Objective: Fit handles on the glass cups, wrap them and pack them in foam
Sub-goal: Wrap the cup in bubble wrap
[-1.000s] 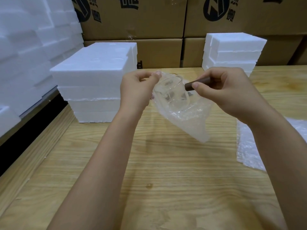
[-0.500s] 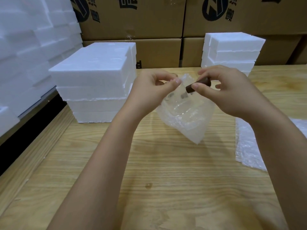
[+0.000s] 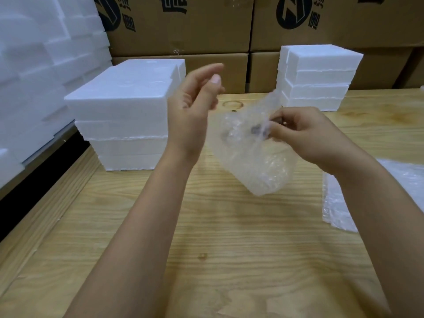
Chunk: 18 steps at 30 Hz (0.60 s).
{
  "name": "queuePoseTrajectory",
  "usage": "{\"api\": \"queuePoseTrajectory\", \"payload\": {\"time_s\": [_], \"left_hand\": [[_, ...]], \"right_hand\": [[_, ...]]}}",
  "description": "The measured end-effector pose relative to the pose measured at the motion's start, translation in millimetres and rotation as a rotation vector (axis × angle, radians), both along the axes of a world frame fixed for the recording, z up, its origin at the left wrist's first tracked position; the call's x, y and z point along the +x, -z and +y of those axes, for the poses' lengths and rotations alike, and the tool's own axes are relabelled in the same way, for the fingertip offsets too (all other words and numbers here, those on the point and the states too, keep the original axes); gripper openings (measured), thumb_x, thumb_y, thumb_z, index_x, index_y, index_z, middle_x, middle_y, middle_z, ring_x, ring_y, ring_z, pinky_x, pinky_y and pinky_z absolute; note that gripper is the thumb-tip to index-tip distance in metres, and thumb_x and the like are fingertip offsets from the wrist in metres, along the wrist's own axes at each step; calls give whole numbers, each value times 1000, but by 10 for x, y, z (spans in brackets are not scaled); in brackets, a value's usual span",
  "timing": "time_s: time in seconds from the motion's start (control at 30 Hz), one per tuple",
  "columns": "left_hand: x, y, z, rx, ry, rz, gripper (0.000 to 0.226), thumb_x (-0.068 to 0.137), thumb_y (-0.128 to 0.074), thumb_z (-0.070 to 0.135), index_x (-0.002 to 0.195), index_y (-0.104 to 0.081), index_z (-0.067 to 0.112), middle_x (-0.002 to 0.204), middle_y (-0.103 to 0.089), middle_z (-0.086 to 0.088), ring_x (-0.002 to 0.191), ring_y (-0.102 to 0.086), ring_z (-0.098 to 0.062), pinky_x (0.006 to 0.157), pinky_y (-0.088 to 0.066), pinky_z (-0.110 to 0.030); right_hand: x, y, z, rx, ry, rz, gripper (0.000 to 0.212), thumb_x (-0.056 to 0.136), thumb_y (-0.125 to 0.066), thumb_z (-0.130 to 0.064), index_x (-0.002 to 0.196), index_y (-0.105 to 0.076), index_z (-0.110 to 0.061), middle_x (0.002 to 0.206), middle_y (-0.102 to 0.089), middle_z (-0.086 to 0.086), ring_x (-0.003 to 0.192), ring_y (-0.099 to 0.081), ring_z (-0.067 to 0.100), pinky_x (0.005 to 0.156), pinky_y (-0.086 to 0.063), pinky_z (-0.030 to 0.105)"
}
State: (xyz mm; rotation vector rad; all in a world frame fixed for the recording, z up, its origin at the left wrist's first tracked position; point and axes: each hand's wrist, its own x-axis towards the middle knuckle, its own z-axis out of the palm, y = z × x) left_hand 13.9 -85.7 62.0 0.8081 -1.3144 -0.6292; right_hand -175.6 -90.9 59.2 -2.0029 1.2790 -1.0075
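Note:
A bubble-wrap bag (image 3: 257,157) hangs above the wooden table (image 3: 206,249) with a glass cup inside it, seen only as a faint clear shape. The cup's dark handle (image 3: 258,130) shows through the wrap near the top. My right hand (image 3: 302,136) pinches the bag's upper edge at the handle. To the left of the bag, my left hand (image 3: 195,104) is raised, its fingers apart and blurred, holding nothing and not touching the bag.
A stack of white foam boxes (image 3: 128,111) stands at the left and a smaller foam stack (image 3: 319,76) at the back right. More bubble wrap (image 3: 344,203) lies at the right edge. Cardboard cartons (image 3: 183,26) line the back; foam piles (image 3: 34,76) fill the far left.
My left hand has let go of the bag and lifted away up and left. The cup has sunk deeper into the bag, and my right hand has lowered with it.

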Motion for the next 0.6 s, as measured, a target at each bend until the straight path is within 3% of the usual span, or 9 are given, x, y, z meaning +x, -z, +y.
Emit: {"api": "queuePoseTrajectory", "payload": {"time_s": [0.07, 0.13, 0.2, 0.33, 0.5, 0.6], "left_hand": [[106, 91, -45, 80, -21, -182, 45, 85, -56, 30, 128, -57, 16, 112, -63, 8, 106, -58, -1, 89, -48, -18], [190, 178, -65, 198, 110, -337, 56, 83, -58, 37, 137, -50, 21, 123, -59, 9, 112, -54, 8, 88, -46, -12], [268, 235, -90, 254, 246, -361, 53, 83, -59, 37, 133, -55, 18, 116, -64, 4, 104, -60, 6, 83, -47, -11], [337, 305, -122, 322, 389, -303, 41, 73, -68, 42, 103, -72, 15, 94, -73, 0, 91, -69, -19, 80, -54, -33], [254, 342, -158, 359, 386, -179, 27, 63, -75, 42, 80, -75, 22, 81, -73, 3, 79, -70, -14, 61, -55, -28], [211, 337, -169, 415, 405, -129, 30, 64, -77, 41, 84, -74, 19, 84, -74, 2, 80, -71, -14, 59, -55, -27]], "right_hand": [[-81, 7, -6, 93, -79, -165, 15, 93, -57, -16, 86, -70, -18, 77, -73, -6, 76, -68, 5, 74, -53, 24], [-129, 34, -17, 167, -137, -285, 17, 94, -55, -14, 85, -70, -13, 72, -73, -7, 67, -67, 3, 61, -51, 15], [-163, 65, -41, 206, -124, -319, 20, 94, -56, -19, 90, -70, -5, 73, -72, -4, 66, -67, 8, 57, -51, 16], [-219, 97, -88, 231, -36, -393, 24, 95, -53, -19, 82, -69, -7, 63, -67, -3, 56, -60, 10, 52, -47, 18], [-172, 126, -80, 254, -130, -431, 42, 87, -56, -1, 56, -75, -22, 55, -66, -6, 50, -61, 5, 47, -47, 15], [-166, 114, -80, 249, -136, -366, 42, 82, -58, 0, 52, -74, -25, 53, -66, -7, 49, -61, 3, 46, -47, 15]]}}
